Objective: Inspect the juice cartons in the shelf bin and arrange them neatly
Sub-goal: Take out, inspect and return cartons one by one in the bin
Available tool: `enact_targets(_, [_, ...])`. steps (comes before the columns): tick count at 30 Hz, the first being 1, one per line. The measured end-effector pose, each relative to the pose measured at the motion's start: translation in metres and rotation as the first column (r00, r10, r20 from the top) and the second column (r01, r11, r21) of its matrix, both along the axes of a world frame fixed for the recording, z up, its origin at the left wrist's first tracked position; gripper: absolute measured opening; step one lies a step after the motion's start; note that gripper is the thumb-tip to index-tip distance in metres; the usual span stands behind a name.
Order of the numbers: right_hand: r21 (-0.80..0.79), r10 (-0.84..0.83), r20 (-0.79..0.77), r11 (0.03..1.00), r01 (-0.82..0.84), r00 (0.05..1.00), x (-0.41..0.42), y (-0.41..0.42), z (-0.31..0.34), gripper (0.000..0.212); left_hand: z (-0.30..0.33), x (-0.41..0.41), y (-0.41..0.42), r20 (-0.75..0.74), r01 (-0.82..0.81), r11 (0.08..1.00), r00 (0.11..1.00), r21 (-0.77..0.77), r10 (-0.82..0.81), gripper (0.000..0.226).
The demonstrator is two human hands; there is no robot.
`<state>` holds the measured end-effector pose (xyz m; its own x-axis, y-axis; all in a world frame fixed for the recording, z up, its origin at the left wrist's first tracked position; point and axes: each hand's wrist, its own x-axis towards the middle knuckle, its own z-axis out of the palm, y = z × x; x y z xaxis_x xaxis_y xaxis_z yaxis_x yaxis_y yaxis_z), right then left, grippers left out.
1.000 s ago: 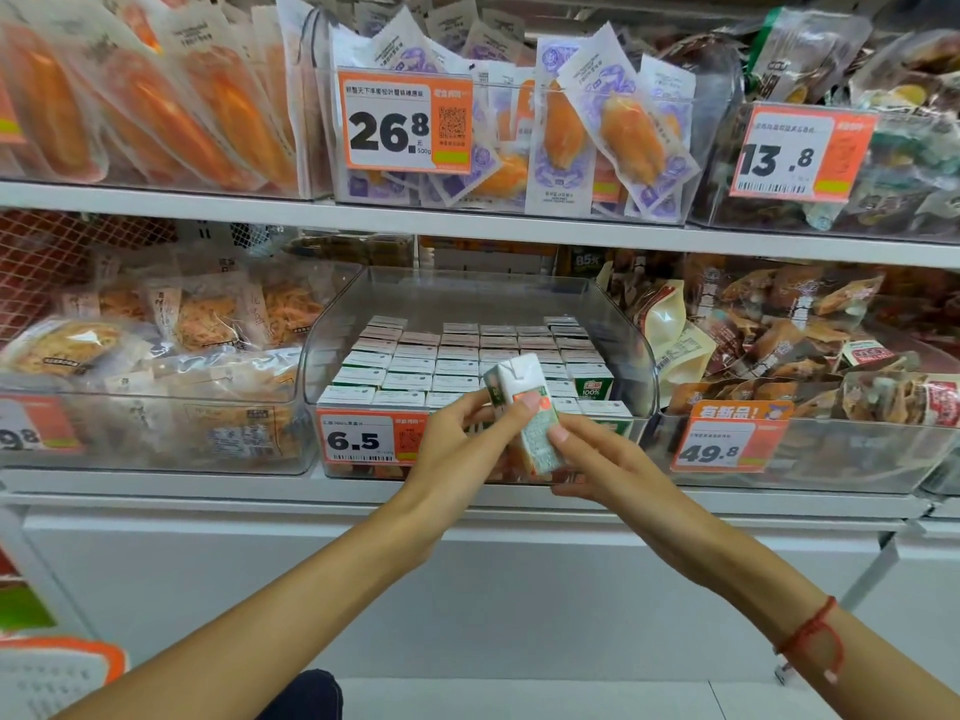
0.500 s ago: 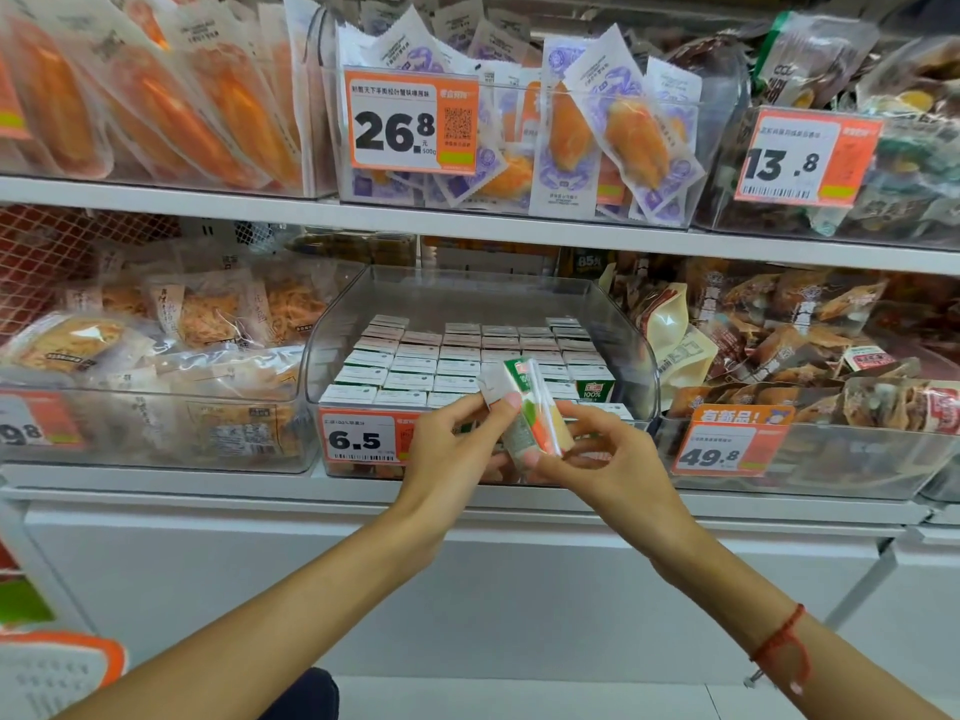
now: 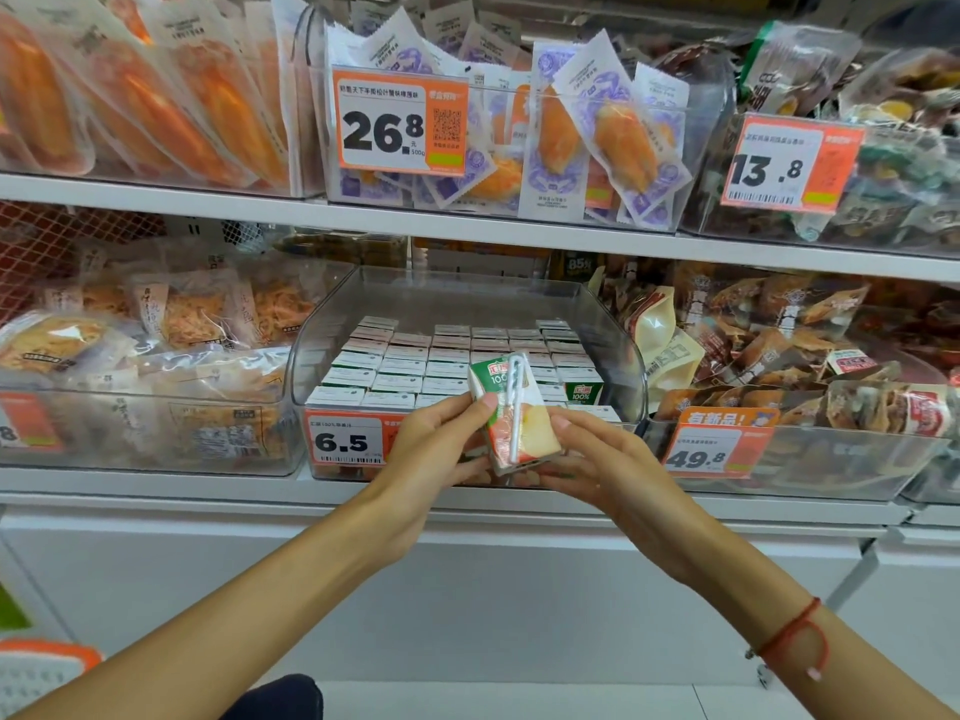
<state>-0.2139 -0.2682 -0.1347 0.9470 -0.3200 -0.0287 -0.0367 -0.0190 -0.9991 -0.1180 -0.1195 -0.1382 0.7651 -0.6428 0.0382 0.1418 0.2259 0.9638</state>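
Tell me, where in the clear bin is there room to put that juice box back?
The only gap showing in the clear bin is at the front right, beside the green-faced carton, partly hidden behind the held juice carton and both hands, left and right. The other carton rows are packed tight.

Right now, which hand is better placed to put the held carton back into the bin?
Probably the right hand: it cradles the juice carton from below, nearest the gap in the front right of the clear bin. The left hand only pinches its side.
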Motion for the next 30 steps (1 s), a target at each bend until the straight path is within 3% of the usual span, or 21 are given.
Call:
enact_targets(5, [0.016,0.064,0.017,0.998,-0.064,0.998,-0.004,0.0,0.001,0.038,-0.003,0.001,0.001,-0.01,-0.004,1.0,1.0,0.007,0.004,0.021])
enact_targets(10, [-0.095,-0.019,0.045,0.995,0.023,0.999,-0.002,0.003,-0.003,0.041,-0.005,0.001,-0.001,-0.059,-0.018,0.998,0.998,0.055,0.021,0.025])
enact_targets(13, [-0.297,-0.096,0.091,0.948,0.119,0.991,-0.004,0.004,-0.003,0.05,-0.004,-0.001,-0.002,-0.008,0.017,0.995,1.0,0.094,-0.016,0.032])
enact_targets(16, [-0.606,-0.057,0.198,0.778,0.168,0.979,-0.006,0.007,-0.008,0.063,-0.004,-0.004,-0.005,0.107,-0.016,0.995,0.994,0.103,0.005,0.042])
enact_targets(18, [-0.646,-0.013,0.201,0.75,0.142,0.98,-0.008,0.006,-0.009,0.065,-0.004,-0.002,-0.004,0.221,-0.095,0.989,0.973,0.111,0.069,0.044])
enact_targets(20, [-0.549,0.051,0.177,0.834,0.056,0.983,-0.009,0.001,-0.004,0.057,-0.003,0.0,-0.001,0.358,-0.156,0.981,0.928,0.12,0.104,0.043])
enact_targets(23, [-0.316,0.091,0.197,0.948,-0.024,0.976,-0.014,-0.005,0.004,0.043,-0.005,0.003,0.002,0.583,-0.23,0.964,0.805,0.134,0.111,0.062])
enact_targets(25, [-0.247,0.09,0.243,0.969,-0.028,0.966,-0.016,-0.003,0.006,0.027,-0.004,0.0,0.003,0.725,-0.284,0.954,0.676,0.095,0.129,0.065])
enact_targets(28, [-0.221,0.077,0.311,0.975,-0.007,0.947,-0.016,0.004,0.008,0.025,-0.004,-0.003,0.003,0.85,-0.321,0.947,0.501,0.006,0.165,0.063])
enact_targets(30, [-0.23,0.06,0.351,0.973,0.024,0.934,-0.017,0.006,0.009,0.024,-0.006,-0.005,0.001,0.88,-0.35,0.936,0.435,-0.029,0.19,0.068])
